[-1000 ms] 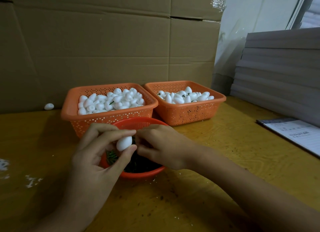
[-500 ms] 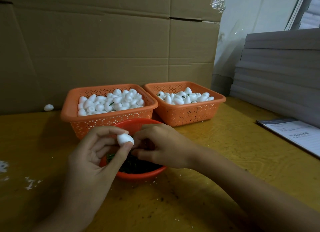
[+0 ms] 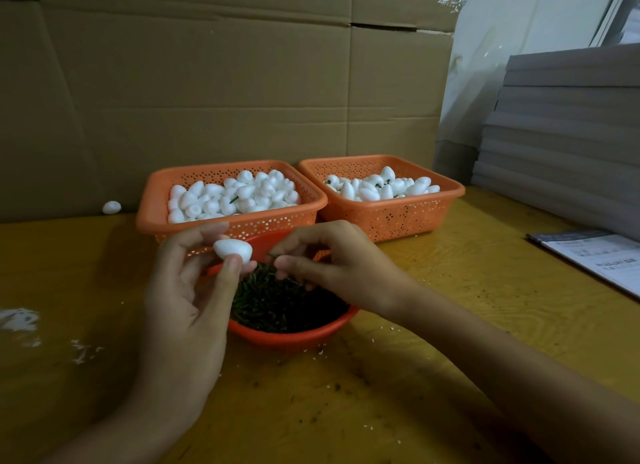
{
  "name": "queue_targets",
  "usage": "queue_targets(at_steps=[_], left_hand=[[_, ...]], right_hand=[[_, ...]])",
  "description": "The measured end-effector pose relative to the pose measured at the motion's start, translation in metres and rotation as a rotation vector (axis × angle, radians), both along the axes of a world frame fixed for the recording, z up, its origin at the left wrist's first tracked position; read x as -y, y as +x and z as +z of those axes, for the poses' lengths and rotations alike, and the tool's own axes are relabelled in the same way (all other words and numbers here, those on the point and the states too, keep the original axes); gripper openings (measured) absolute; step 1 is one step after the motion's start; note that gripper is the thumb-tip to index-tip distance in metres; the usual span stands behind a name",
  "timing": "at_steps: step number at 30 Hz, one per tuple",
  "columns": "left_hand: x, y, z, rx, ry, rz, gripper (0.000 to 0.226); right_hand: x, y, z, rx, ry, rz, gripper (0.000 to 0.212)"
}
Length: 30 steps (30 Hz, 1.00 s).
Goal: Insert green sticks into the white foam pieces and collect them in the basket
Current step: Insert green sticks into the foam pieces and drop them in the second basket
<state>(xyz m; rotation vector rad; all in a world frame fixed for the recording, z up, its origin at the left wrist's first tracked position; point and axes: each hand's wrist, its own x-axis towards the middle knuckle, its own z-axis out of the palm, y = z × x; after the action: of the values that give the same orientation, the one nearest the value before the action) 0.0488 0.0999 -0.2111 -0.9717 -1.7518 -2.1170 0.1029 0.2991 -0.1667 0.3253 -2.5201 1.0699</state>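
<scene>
left hand point(image 3: 187, 290) pinching foam piece point(image 3: 232, 249) (over bowl rim point(image 3: 291, 337))

Cardboard wall point(image 3: 221, 93) behind yellow table point(image 3: 450, 325)

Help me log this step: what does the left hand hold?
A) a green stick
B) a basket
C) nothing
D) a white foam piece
D: the left hand pinches a foam piece between thumb and fingers; the right hand pinches the stick.

Your left hand point(image 3: 187, 290) and right hand point(image 3: 332, 266) are bare, with short, plain fingernails point(image 3: 234, 261). Your left forearm point(image 3: 138, 425) and right forearm point(image 3: 502, 359) are bare as well, uncovered as far as the view reaches.
</scene>
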Motion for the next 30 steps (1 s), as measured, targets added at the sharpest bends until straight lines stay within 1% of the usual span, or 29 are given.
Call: queue_targets(at_steps=[8,12,15,19,24,27,30], left_hand=[[-0.0012,0.0036,0.0023,0.017,0.008,-0.028,0.028],[-0.0003,0.0035,0.0018,0.022,0.0,-0.019,0.031],[-0.0005,0.0029,0.001,0.029,-0.005,-0.037,0.031],[-0.0006,0.0036,0.0012,0.022,-0.007,-0.059,0.03],[-0.0014,0.0052,0.0036,-0.047,-0.051,-0.044,0.034],[-0.0014,0.0061,0.0042,-0.087,-0.085,-0.024,0.032],[-0.001,0.0053,0.0043,-0.063,-0.089,-0.016,0.03]], right_hand=[[0.0015,0.0012,0.0006,-0.038,-0.009,0.058,0.023],[0.0048,0.0028,0.0007,-0.053,-0.095,0.076,0.03],[0.006,0.0034,0.0002,-0.062,-0.132,0.082,0.028],[0.0061,0.0025,-0.0008,-0.073,-0.104,0.07,0.028],[0.0058,0.0026,-0.0019,-0.087,-0.125,0.085,0.026],[0.0067,0.0044,-0.0008,-0.132,-0.075,0.093,0.026],[0.0059,0.0058,0.0002,-0.158,-0.052,0.105,0.026]])
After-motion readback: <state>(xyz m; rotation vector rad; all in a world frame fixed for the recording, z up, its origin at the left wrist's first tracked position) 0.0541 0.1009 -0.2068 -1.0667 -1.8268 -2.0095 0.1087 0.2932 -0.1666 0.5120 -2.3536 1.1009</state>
